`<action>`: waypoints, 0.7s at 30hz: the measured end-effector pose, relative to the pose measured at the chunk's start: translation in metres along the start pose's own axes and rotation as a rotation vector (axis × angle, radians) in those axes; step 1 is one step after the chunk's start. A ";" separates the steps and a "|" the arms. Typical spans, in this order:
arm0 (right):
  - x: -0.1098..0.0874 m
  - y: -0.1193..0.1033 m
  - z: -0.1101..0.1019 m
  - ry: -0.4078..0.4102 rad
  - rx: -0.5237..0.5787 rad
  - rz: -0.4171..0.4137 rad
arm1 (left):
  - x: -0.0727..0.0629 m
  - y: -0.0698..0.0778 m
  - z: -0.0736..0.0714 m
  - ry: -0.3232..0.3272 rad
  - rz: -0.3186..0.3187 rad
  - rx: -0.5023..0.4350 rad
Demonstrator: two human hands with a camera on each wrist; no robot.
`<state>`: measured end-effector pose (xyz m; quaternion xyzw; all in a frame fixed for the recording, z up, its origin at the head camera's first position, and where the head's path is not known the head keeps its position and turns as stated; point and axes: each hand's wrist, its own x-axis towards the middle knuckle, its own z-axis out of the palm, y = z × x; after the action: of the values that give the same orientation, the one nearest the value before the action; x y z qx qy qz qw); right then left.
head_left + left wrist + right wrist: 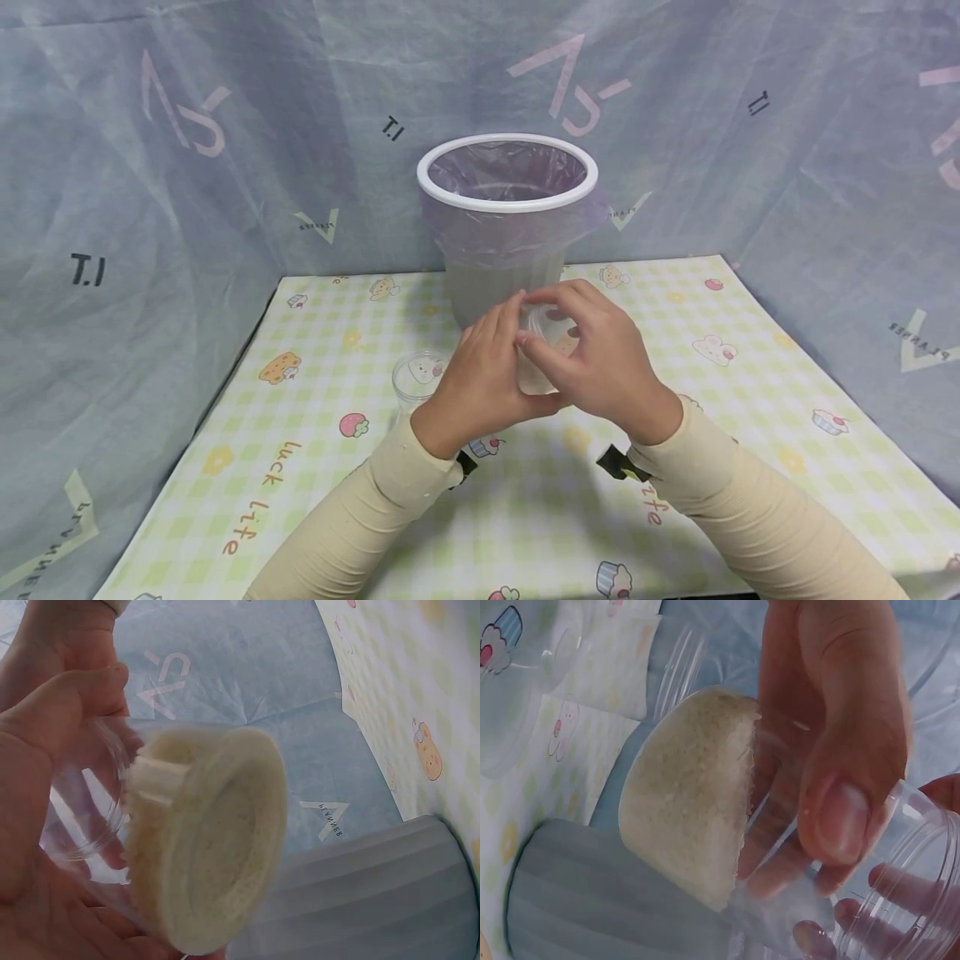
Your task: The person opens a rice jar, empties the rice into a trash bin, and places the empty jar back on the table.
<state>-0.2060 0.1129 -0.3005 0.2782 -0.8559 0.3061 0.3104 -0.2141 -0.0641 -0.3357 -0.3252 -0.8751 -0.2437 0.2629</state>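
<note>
Your left hand (480, 368) grips the body of a clear jar (534, 380), thumb on one side and fingers on the other. Your right hand (609, 358) curls thumb and fingers around the jar's threaded end; you cannot tell whether a lid is fitted there. The jar is raised above the checked tablecloth (738, 408), in front of the lined bin (497, 282). Pale granular contents (686, 796) sit at the jar's base. A second clear container (414, 379) stands beside your left hand.
</note>
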 end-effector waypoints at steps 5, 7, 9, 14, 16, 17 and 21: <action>0.000 -0.004 -0.001 0.020 0.034 -0.026 | 0.001 0.000 0.001 0.039 -0.006 -0.048; 0.000 -0.006 -0.002 0.025 0.048 -0.033 | 0.002 0.000 0.001 0.057 -0.004 -0.073; 0.000 -0.007 -0.003 0.031 0.064 -0.040 | 0.002 0.000 0.001 0.069 0.002 -0.090; 0.000 -0.008 -0.004 0.047 0.100 -0.053 | 0.001 0.000 0.001 0.068 0.020 -0.157; -0.001 -0.008 -0.005 0.045 0.105 -0.052 | 0.001 0.001 0.001 0.064 0.025 -0.178; -0.001 -0.007 -0.005 0.043 0.106 -0.052 | 0.001 0.001 0.001 0.063 0.024 -0.180; -0.001 -0.006 -0.005 0.024 0.105 -0.042 | 0.001 0.002 0.001 0.055 0.018 -0.160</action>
<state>-0.1995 0.1124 -0.2957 0.3083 -0.8288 0.3473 0.3121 -0.2136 -0.0621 -0.3352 -0.3465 -0.8422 -0.3194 0.2619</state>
